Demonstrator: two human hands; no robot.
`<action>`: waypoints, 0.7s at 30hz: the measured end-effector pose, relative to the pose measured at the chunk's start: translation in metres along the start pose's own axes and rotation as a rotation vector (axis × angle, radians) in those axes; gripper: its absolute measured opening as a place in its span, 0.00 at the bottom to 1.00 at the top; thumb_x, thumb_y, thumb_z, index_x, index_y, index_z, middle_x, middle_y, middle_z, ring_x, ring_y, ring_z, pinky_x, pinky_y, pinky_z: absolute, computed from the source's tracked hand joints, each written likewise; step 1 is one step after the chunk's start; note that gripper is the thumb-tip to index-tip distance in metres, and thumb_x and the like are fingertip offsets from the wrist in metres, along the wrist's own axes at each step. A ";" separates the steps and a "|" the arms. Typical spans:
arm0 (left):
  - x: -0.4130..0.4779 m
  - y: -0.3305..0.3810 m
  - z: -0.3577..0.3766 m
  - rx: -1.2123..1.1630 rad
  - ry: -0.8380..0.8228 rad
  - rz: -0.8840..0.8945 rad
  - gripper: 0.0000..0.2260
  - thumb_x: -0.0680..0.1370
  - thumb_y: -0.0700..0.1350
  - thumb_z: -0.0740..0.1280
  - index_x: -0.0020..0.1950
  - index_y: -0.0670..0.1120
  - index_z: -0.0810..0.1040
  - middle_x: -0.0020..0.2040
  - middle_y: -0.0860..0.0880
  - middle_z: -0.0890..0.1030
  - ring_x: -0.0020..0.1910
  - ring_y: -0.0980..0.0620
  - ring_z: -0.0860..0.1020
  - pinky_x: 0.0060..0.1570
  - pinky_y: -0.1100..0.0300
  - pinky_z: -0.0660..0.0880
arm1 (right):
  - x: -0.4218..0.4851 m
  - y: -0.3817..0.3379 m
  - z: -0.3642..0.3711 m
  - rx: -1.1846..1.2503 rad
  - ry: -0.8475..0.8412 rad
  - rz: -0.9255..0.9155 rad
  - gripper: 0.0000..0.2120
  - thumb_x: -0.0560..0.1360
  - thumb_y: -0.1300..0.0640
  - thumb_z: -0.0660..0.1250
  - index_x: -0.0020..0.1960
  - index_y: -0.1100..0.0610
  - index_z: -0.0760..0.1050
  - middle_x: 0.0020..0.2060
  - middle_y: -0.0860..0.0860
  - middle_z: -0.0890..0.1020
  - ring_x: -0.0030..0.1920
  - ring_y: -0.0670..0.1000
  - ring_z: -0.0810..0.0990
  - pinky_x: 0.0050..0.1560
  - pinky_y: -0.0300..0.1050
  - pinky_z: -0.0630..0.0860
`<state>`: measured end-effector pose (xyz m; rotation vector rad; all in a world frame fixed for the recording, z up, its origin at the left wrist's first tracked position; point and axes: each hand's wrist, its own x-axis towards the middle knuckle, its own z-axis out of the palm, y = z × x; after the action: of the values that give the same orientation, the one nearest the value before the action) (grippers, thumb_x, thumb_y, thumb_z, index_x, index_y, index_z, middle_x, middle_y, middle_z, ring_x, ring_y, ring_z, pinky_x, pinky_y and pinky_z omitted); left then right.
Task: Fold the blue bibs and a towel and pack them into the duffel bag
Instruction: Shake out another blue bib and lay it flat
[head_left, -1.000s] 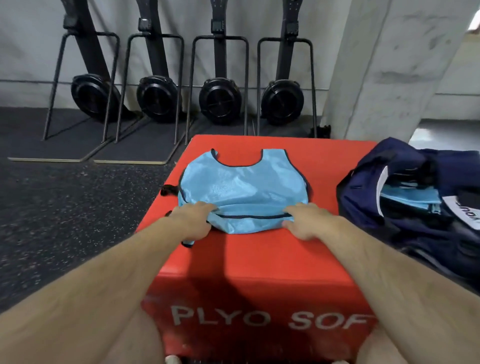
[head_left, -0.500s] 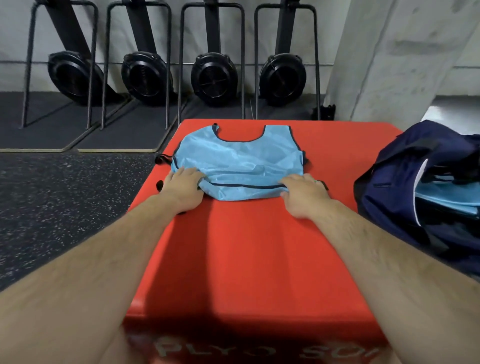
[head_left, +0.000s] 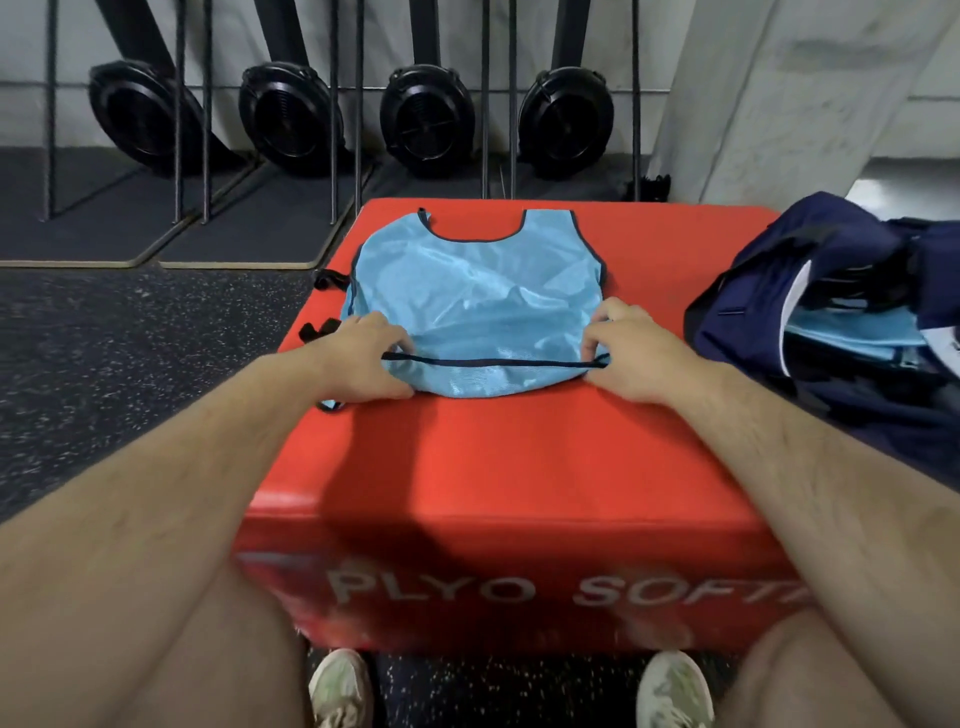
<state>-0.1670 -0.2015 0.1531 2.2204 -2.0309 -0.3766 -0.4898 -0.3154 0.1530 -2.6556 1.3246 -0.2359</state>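
Observation:
A light blue bib (head_left: 475, 296) with dark trim lies flat on the red plyo box (head_left: 509, 467), neck hole at the far end. My left hand (head_left: 363, 358) pinches the bib's near left corner, and my right hand (head_left: 626, 353) pinches the near right corner, the dark hem stretched between them. The navy duffel bag (head_left: 769, 322) sits open on the box's right side. Folded light blue fabric (head_left: 852, 338) shows inside it.
Four black upright rowing machines (head_left: 426, 119) stand along the back wall on dark mats. A concrete pillar (head_left: 779, 93) rises at the back right. Speckled rubber floor (head_left: 130, 364) lies to the left of the box. My shoes show below the box's front.
Both hands have drawn the bib's near hem toward me, so a fold of fabric now bulges below the hem line. The camera has tilted down, showing the box's front and my shoes.

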 end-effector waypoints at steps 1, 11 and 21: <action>-0.007 0.000 0.001 0.004 -0.008 0.006 0.23 0.69 0.56 0.75 0.62 0.56 0.74 0.56 0.51 0.73 0.56 0.50 0.73 0.57 0.54 0.73 | -0.007 -0.001 -0.001 0.005 -0.024 -0.024 0.07 0.72 0.54 0.74 0.45 0.50 0.76 0.51 0.45 0.72 0.55 0.51 0.70 0.54 0.51 0.73; -0.060 0.045 0.005 0.472 -0.261 -0.044 0.04 0.73 0.44 0.62 0.41 0.51 0.67 0.47 0.51 0.68 0.48 0.46 0.74 0.43 0.54 0.70 | -0.056 -0.011 -0.006 0.000 -0.216 -0.079 0.10 0.73 0.58 0.70 0.53 0.50 0.78 0.47 0.43 0.77 0.49 0.47 0.76 0.51 0.40 0.72; -0.040 0.123 0.042 -0.085 -0.089 0.382 0.10 0.73 0.46 0.69 0.53 0.50 0.75 0.44 0.55 0.71 0.44 0.52 0.72 0.46 0.58 0.68 | -0.072 -0.009 -0.007 -0.098 -0.224 -0.084 0.06 0.73 0.53 0.67 0.49 0.44 0.75 0.48 0.45 0.76 0.52 0.51 0.77 0.54 0.49 0.76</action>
<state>-0.2988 -0.1703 0.1473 1.7424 -2.3690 -0.5142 -0.5268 -0.2526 0.1568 -2.7234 1.1850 0.1171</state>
